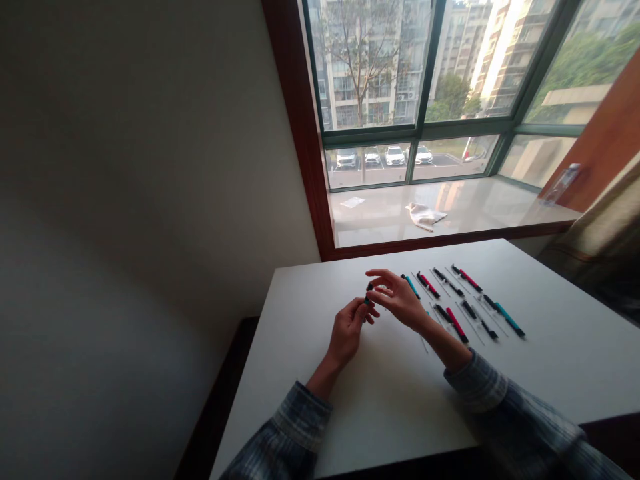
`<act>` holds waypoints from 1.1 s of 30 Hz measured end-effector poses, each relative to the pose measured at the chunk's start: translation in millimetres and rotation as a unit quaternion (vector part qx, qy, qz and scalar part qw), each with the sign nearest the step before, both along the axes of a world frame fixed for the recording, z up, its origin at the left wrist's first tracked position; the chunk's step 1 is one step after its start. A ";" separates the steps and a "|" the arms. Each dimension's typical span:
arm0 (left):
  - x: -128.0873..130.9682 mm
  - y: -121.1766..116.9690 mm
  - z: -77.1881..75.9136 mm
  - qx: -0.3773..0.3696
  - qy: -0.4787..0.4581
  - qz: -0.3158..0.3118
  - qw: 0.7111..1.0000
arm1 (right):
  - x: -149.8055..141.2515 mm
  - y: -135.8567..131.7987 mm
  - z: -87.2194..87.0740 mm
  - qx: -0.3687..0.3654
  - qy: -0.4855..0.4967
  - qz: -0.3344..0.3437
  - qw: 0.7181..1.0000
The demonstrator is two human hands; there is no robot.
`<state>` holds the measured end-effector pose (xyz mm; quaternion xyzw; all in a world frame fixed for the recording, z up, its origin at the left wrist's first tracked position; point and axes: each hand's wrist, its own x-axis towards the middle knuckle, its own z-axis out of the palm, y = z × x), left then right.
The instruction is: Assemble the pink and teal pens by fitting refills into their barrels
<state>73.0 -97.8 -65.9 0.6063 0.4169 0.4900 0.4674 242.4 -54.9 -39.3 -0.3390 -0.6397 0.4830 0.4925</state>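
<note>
I have the left hand point(346, 332) closed around a small black-and-teal piece point(369, 294) above the white surface point(385, 400). The right hand point(404, 304) is at its top; whether it grips, I cannot tell. Pen-like parts point(457, 325) lie to the right.

The bench point(295, 313) had a plain white top. Pens lay slantwise on its right half in two rows. From left to right, the far row showed a teal and black pen point(413, 287), a red and black pen point(429, 287), an all-black pen point(449, 282) and another red and black pen point(470, 280). The near row showed a third red and black pen point(456, 325), a second all-black pen point(487, 328) and a second teal and black pen point(509, 319). Thin pale rods point(469, 324) lay beside the pens, roughly parallel to them.
</note>
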 end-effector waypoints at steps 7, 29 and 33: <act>-0.2 0.0 -4.1 -0.005 -0.011 0.001 1.000 | 0.6 0.7 -2.9 -0.021 0.010 0.013 1.000; 1.6 1.1 -3.8 -0.018 -0.060 -0.027 0.998 | -9.7 -10.1 -0.9 -0.027 0.045 -0.013 0.999; 1.8 0.4 -3.4 -0.045 -0.094 -0.032 0.994 | -7.3 -10.8 -0.1 -0.052 0.079 0.023 0.995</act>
